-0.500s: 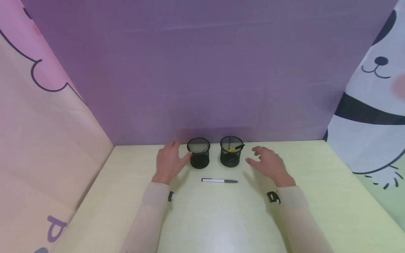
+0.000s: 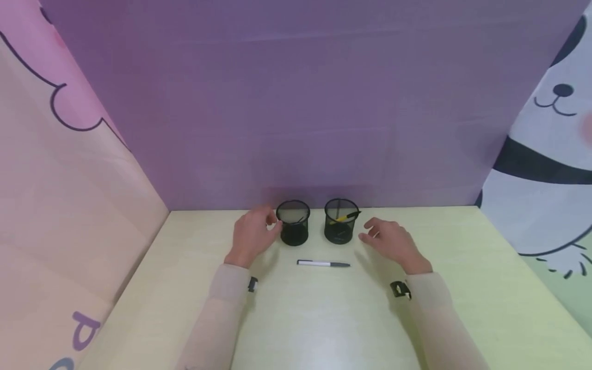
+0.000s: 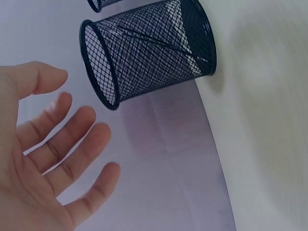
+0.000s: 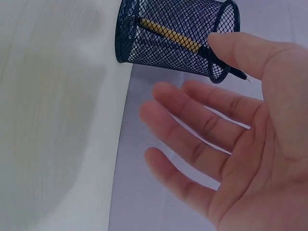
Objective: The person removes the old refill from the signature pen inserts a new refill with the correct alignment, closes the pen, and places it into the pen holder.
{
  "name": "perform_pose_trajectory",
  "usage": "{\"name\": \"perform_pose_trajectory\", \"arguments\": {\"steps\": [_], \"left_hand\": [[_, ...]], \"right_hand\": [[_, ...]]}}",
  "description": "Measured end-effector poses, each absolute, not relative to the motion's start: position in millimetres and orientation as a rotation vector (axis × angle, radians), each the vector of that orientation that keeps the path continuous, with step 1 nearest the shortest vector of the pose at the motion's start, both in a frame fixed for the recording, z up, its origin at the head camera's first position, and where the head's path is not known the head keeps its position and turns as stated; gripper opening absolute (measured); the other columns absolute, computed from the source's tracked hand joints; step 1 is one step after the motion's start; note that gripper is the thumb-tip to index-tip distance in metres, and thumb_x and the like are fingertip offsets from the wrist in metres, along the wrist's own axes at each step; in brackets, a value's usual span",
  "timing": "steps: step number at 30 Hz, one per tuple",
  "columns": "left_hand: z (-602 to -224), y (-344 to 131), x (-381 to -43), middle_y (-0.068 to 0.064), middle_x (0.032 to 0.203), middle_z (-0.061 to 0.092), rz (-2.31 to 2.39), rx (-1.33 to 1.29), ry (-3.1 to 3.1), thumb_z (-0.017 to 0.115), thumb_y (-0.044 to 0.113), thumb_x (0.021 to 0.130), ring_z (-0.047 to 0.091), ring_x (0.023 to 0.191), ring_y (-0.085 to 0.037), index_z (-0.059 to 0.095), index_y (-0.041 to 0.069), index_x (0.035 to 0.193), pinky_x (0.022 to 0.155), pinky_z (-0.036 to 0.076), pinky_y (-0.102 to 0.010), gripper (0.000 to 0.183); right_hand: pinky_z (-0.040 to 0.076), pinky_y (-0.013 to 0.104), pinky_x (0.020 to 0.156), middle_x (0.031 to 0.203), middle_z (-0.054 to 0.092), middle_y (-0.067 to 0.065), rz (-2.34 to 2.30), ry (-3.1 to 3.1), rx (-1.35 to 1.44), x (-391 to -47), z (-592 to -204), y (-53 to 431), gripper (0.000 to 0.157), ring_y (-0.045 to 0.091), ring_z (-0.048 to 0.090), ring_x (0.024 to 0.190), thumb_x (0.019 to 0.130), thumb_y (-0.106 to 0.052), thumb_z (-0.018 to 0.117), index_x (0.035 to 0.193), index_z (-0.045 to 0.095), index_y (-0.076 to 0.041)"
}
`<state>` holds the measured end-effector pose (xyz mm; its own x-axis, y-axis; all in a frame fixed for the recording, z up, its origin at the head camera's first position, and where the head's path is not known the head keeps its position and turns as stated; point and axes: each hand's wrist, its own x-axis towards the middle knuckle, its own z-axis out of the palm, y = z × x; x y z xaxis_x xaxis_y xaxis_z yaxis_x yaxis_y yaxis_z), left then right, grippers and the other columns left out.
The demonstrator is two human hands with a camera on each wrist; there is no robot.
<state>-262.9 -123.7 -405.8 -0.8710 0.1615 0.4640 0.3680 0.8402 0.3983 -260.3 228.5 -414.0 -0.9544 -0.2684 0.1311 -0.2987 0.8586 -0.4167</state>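
Observation:
Two black mesh pen holders stand upright side by side near the back of the table. Just left of the left pen holder (image 2: 294, 234) is my left hand (image 2: 252, 232), its fingers loosely bent and holding nothing. In the left wrist view, a gap shows between the fingertips (image 3: 103, 132) and that holder; a thin dark stick-like thing leans inside it. My right hand (image 2: 390, 241) hovers beside the right pen holder (image 2: 339, 235), relaxed and holding nothing. A yellow and black pen (image 4: 168, 33) leans in this holder, its tip poking past the rim.
A white and grey pen (image 2: 322, 263) lies crosswise on the pale table (image 2: 319, 318) in front of the holders. Behind them rises a purple backdrop (image 2: 296, 128). Printed sheets stand on both sides, the right one with a panda (image 2: 546, 205).
My left hand has turned slightly, with its fingers bending inward toward the left pen holder. My right fingers have bent a little more. The holders and the loose pen stay put on the table.

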Motion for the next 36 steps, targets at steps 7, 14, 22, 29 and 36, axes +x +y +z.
{"name": "perform_pose_trajectory", "arguments": {"steps": [7,14,22,29,36], "left_hand": [[-405.9,-118.8,-260.8,0.01,0.068,0.059,-0.732,-0.498,-2.652,0.067,0.024,0.085,0.052,0.06,-0.01,0.064,0.019,0.078,0.058,0.045,-0.03,0.009],[-404.1,-111.8,-258.4,0.014,0.069,0.06,-0.777,-0.657,-2.825,0.07,0.03,0.087,0.054,0.065,-0.008,0.068,0.022,0.08,0.065,0.046,-0.028,0.011],[-409.5,-99.9,-253.4,0.012,0.079,0.062,-0.812,-0.84,-3.061,0.074,0.03,0.086,0.056,0.074,-0.011,0.073,0.019,0.094,0.069,0.046,-0.03,0.014],[-424.6,-88.8,-253.8,0.01,0.079,0.061,-0.694,-0.879,-3.096,0.077,0.029,0.083,0.056,0.071,-0.009,0.073,0.015,0.103,0.066,0.047,-0.029,0.025],[-432.3,-80.7,-251.2,0.008,0.081,0.064,-0.641,-0.897,-3.115,0.078,0.024,0.082,0.056,0.071,-0.008,0.073,0.014,0.102,0.068,0.047,-0.029,0.023]], "right_hand": [[0.051,0.041,0.069,0.087,0.068,0.001,0.755,-2.955,0.563,-263.1,-418.9,226.4,0.03,0.017,0.064,0.077,0.091,-0.033,0.067,0.107,0.068,-0.008],[0.049,0.035,0.068,0.083,0.066,-0.003,0.768,-2.957,0.709,-262.7,-420.9,219.5,0.019,0.011,0.059,0.073,0.091,-0.026,0.069,0.102,0.068,-0.011],[0.048,0.034,0.068,0.081,0.064,-0.006,0.771,-3.003,0.778,-260.9,-424.3,210.9,0.011,0.01,0.057,0.073,0.09,-0.022,0.069,0.097,0.069,-0.014],[0.048,0.032,0.066,0.08,0.063,-0.008,0.807,-3.031,0.816,-259.7,-432.4,204.7,0.008,0.01,0.057,0.072,0.089,-0.022,0.071,0.094,0.07,-0.017],[0.049,0.035,0.075,0.083,0.065,-0.012,0.82,-3.036,0.964,-254.4,-435.4,200.5,0.004,0.009,0.06,0.077,0.086,-0.018,0.073,0.088,0.069,-0.019]]}}
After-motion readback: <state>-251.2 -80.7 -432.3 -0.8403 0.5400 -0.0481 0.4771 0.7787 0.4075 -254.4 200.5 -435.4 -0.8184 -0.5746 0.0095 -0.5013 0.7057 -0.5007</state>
